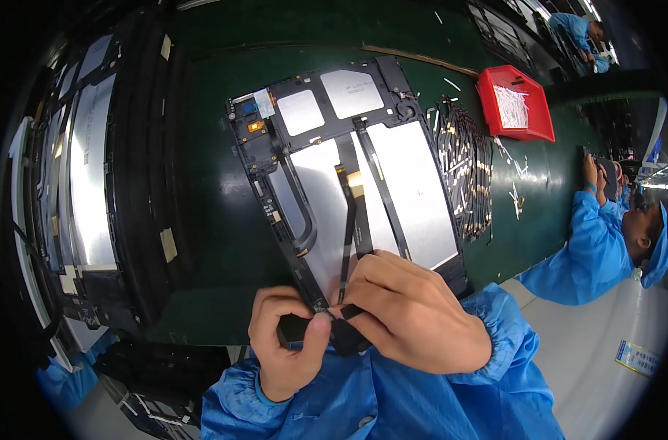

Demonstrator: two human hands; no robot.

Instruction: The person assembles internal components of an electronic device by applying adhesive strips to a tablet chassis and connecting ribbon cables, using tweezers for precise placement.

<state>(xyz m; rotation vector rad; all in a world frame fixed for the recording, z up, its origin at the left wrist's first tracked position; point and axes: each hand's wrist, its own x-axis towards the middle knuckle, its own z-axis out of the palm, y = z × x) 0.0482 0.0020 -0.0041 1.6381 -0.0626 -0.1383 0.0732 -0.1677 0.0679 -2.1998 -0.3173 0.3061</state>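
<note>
While the right hand (418, 315) bends over the near end of a flat device panel (422, 194), its thumb and fingers are drawn together on a short black strip (353, 311). Just left of it, the left hand (288, 343) is half curled, thumb and forefinger nearly meeting at the panel's near left corner; whether anything is pinched between them cannot be told. The panel lies slightly turned on a green tabletop (216, 242), straight in front of the person, its black frame set around silver plates. A black flat cable (350, 224) runs along it from near the right fingertips toward the middle, where its far end shows a gold-coloured contact. Another dark ribbon (382, 187) lies to the right of it, and a curved one (304, 213) to the left. Just beside the panel's right edge spreads a heap of thin cables (462, 172); farther right, a red tray (537, 123) contains white strips (511, 108). Similar panels (92, 176) stand at the far left, and at the right a co-worker in blue (598, 246) sits by the table's edge.
</note>
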